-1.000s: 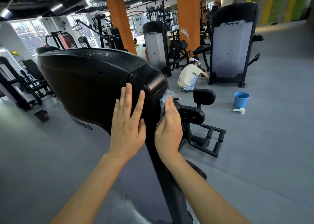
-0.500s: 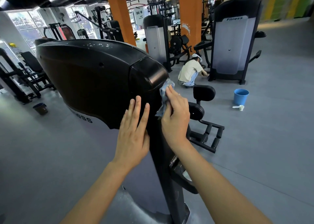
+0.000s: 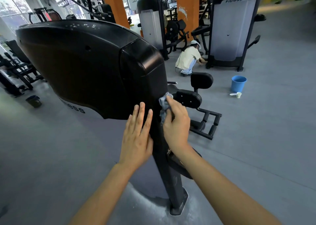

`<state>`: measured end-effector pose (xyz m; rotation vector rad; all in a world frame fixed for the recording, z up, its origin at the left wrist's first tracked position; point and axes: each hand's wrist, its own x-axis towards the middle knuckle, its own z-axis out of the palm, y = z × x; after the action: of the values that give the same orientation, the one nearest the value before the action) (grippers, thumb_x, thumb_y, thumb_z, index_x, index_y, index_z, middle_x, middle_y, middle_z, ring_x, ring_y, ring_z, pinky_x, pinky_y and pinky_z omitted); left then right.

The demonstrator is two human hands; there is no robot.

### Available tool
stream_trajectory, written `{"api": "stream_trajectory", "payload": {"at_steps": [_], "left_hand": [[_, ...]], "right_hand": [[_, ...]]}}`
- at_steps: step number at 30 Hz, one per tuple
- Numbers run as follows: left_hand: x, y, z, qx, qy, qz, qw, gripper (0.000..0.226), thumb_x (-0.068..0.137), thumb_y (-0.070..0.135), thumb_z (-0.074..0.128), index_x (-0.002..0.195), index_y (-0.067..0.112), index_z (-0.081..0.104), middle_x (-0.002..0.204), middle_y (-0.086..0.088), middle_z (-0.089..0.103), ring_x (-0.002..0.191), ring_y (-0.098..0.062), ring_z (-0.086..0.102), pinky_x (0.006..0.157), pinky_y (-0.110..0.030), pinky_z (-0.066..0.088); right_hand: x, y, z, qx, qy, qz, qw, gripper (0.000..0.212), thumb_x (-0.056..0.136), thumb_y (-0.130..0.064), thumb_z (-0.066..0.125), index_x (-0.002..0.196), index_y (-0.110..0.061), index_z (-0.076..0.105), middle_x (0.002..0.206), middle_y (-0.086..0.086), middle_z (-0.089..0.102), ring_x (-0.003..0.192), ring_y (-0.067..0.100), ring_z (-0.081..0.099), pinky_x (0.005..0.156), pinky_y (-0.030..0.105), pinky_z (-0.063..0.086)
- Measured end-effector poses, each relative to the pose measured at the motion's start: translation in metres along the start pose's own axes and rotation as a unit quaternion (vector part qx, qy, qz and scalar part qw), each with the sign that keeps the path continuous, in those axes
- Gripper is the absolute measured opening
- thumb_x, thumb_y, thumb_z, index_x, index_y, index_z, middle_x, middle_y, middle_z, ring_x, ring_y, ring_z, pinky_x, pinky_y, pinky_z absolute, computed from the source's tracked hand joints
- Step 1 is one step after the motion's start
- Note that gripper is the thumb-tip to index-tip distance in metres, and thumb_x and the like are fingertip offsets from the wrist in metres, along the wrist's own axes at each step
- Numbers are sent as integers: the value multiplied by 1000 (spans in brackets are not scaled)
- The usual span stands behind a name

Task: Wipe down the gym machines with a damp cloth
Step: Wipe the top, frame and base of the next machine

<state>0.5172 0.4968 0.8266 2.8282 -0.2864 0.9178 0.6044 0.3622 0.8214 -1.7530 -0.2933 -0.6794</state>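
A large black gym machine housing point(image 3: 82, 65) with a narrow black upright post fills the middle of the head view. My left hand point(image 3: 136, 137) lies flat with straight fingers against the housing's lower edge and the post. My right hand point(image 3: 176, 124) presses a crumpled blue-grey cloth point(image 3: 164, 105) against the right side of the post. The fingers curl round the cloth. Part of the cloth is hidden under my palm.
The machine's black padded seat and footrest frame point(image 3: 203, 115) stand just right of my hands. A blue bucket point(image 3: 238, 83) and a small white cup point(image 3: 238, 95) sit on the grey floor. A person point(image 3: 187, 59) crouches by another machine point(image 3: 229, 28). A dark bin point(image 3: 34, 101) is at left.
Both hands have slid down the post from the housing's top corner to below its lower edge. The cloth moved down with my right hand.
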Motion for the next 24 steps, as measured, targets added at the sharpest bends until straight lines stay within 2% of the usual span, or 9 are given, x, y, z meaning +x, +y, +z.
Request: {"api": "stream_trajectory", "payload": {"at_steps": [5,8,9,11,12,14,16,21,24], "left_hand": [[-4,-7,4,12,-9,0,1000,91,92,-3,66,170,8,20,180,-14,0,166,-33,2,130,-61,25],[-10,-10,8,16,-18,0,1000,89,94,-2,65,170,9,20,180,-13,-1,166,-33,2,129,-61,27],[-12,-11,9,17,-23,-2,1000,89,94,-2,65,170,9,20,180,-13,-1,166,-33,2,128,-61,28],[-15,-12,11,18,-28,-5,999,90,93,-2,65,170,9,20,180,-13,-2,166,-33,2,128,-60,29],[-16,-12,11,18,-29,-7,999,90,93,-2,65,170,9,19,180,-13,-2,166,-33,2,128,-60,29],[-17,-12,12,14,-32,-8,999,91,93,-3,65,170,9,18,180,-13,-3,166,-32,1,128,-60,28],[-18,-12,12,12,-34,-9,999,92,92,-3,65,170,9,17,180,-13,-4,166,-32,0,129,-60,27],[-18,-16,13,17,-33,-4,999,95,91,-4,66,170,8,17,180,-12,-3,166,-32,1,129,-61,26],[-18,-16,14,19,-35,-5,999,94,91,-4,64,170,9,16,180,-12,-3,166,-31,0,130,-60,25]], "right_hand": [[-27,32,9,-14,0,-22,1000,49,104,3,57,149,-14,60,151,-4,61,136,7,56,115,25,44],[-66,73,9,-52,-54,92,993,48,106,-3,55,150,-19,60,148,-8,62,135,8,56,115,25,45],[-75,79,7,-62,-73,123,988,47,106,-4,55,149,-19,60,145,-9,63,134,11,57,113,21,44],[-80,80,6,-47,-81,172,981,43,104,-2,56,143,-16,65,131,-12,67,128,17,63,103,9,40],[-73,75,7,-30,-72,185,980,42,102,0,56,140,-16,67,123,-11,69,123,19,65,100,10,41],[-52,57,10,-2,-37,173,984,42,99,1,58,136,-17,69,125,-9,71,123,14,65,105,23,50],[-32,35,13,22,-6,133,991,44,99,0,60,139,-17,69,136,-8,69,131,8,61,114,32,49],[-21,17,16,52,35,36,997,43,102,4,60,142,-12,67,145,-5,64,140,5,55,118,30,44],[-48,44,16,10,12,64,998,44,102,5,58,142,-13,65,141,-8,63,135,3,57,114,25,46]]}}
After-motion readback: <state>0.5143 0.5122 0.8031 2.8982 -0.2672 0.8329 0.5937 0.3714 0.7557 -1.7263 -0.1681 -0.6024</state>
